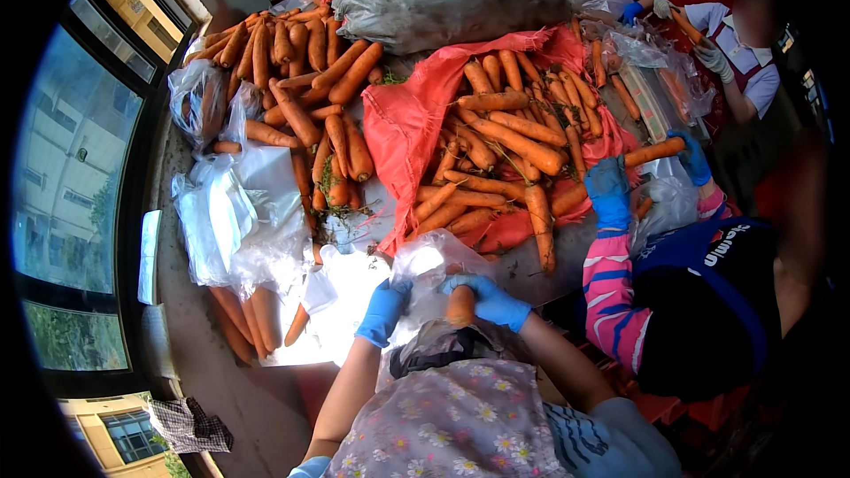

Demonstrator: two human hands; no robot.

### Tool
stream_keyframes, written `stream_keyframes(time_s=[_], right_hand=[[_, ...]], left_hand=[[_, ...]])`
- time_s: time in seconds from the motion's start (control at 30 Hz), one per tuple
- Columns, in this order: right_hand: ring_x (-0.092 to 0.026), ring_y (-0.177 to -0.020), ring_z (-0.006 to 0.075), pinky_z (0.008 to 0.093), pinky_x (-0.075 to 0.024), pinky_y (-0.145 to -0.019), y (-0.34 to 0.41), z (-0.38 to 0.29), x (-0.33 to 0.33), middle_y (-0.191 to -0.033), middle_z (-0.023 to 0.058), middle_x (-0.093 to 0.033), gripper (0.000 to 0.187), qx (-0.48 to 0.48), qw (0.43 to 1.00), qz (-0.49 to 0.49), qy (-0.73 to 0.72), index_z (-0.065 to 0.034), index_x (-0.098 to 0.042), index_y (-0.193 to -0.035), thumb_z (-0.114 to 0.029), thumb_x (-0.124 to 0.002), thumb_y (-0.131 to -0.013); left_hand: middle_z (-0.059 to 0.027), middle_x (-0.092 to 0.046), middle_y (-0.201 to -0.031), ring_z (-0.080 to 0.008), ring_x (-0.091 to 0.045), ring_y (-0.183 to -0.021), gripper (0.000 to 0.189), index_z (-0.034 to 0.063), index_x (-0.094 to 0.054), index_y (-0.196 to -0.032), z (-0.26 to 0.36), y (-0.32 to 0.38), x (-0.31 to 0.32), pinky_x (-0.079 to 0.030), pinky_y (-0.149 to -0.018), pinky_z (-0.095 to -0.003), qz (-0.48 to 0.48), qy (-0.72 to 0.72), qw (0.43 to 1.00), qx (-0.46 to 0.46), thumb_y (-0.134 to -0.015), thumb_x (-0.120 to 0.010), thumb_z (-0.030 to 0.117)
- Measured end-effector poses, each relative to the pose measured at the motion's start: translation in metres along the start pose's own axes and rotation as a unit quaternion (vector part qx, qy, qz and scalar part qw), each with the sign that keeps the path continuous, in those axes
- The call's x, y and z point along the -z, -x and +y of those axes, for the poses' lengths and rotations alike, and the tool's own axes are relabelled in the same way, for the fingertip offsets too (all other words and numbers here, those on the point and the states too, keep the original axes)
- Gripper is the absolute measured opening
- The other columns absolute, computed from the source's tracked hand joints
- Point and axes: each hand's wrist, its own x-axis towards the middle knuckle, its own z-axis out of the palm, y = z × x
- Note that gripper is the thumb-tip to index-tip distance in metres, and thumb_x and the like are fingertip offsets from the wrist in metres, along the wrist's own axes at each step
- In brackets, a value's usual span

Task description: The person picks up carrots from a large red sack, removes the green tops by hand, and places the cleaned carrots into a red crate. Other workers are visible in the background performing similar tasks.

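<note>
My left hand (384, 313), in a blue glove, grips the edge of a clear plastic bag (435, 253) close to my body. A thick carrot (461, 307) is in my right hand (497, 303), also blue-gloved, with one end pointing towards me. The bag lies between my hands and partly behind the carrot; whether the right fingers also touch it I cannot tell. Just beyond, many carrots (524, 146) are heaped on an opened red woven sack (398, 139). Glare washes out the table near my left hand.
A stack of clear plastic bags (242, 212) lies at left, beside another carrot pile (299, 106). A large filled plastic sack (458, 0) spans the back. On my right, a co-worker's gloved hands (609, 192) hold a carrot. Another person (730, 46) works farther off. Windows (73, 166) line the left.
</note>
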Motion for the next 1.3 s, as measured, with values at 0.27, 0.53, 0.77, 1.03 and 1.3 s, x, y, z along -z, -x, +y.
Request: stream_keyframes(time_s=[0.27, 0.53, 0.77, 1.03, 1.3], right_hand=[[-0.060, -0.088, 0.0357, 0.0403, -0.0474, -0.078, 0.016, -0.004, 0.032, -0.093, 0.0215, -0.062, 0.032, -0.233, 0.830, -0.097, 0.498, -0.0062, -0.065, -0.097, -0.029, -0.057, -0.076], [-0.061, -0.080, 0.0350, 0.0422, -0.0479, -0.072, 0.024, -0.067, 0.019, -0.086, 0.0173, -0.064, 0.030, -0.143, 0.842, -0.008, 0.520, -0.0075, -0.066, -0.091, -0.034, -0.060, -0.078], [-0.059, -0.073, 0.0366, 0.0414, -0.0470, -0.063, 0.003, -0.094, 0.004, -0.082, 0.0166, -0.061, 0.018, -0.024, 0.920, 0.111, 0.374, -0.0095, -0.063, -0.086, -0.026, -0.057, -0.083], [-0.064, -0.077, 0.0188, 0.0285, -0.0494, -0.069, 0.033, -0.059, 0.019, -0.085, 0.0120, -0.065, 0.020, -0.092, 0.973, 0.181, 0.113, 0.0028, -0.060, -0.099, -0.012, -0.059, -0.085], [-0.059, -0.084, 0.0120, 0.0248, -0.0492, -0.072, 0.024, -0.054, 0.046, -0.090, 0.0068, -0.062, 0.028, -0.057, 0.963, 0.263, -0.017, 0.0015, -0.053, -0.111, -0.007, -0.060, -0.085]], left_hand=[[-0.0161, -0.062, -0.085, -0.0295, -0.059, -0.077, 0.027, 0.0028, -0.063, -0.087, -0.087, -0.020, 0.062, -0.046, -0.070, -0.0364, -0.132, -0.595, 0.770, -0.190, -0.083, -0.053, 0.028], [-0.0170, -0.062, -0.093, -0.0317, -0.061, -0.086, 0.053, 0.0039, -0.059, -0.106, 0.055, 0.041, 0.018, -0.048, -0.074, -0.0372, 0.080, -0.471, 0.847, -0.233, -0.070, -0.073, 0.040], [-0.0142, -0.060, -0.080, -0.0300, -0.061, -0.075, 0.019, 0.0039, -0.056, -0.091, 0.092, -0.030, -0.053, -0.048, -0.064, -0.0380, 0.161, -0.483, 0.742, -0.436, -0.078, -0.059, 0.018], [-0.0189, -0.061, -0.078, -0.0324, -0.062, -0.071, 0.029, 0.0061, -0.061, -0.077, 0.055, -0.071, -0.050, -0.049, -0.063, -0.0417, 0.149, -0.529, 0.792, -0.268, -0.065, -0.070, 0.031], [-0.0173, -0.058, -0.087, -0.0315, -0.056, -0.081, 0.034, -0.0001, -0.062, -0.096, 0.066, -0.053, -0.024, -0.044, -0.073, -0.0360, -0.071, -0.202, 0.918, -0.334, -0.071, -0.075, 0.020]])
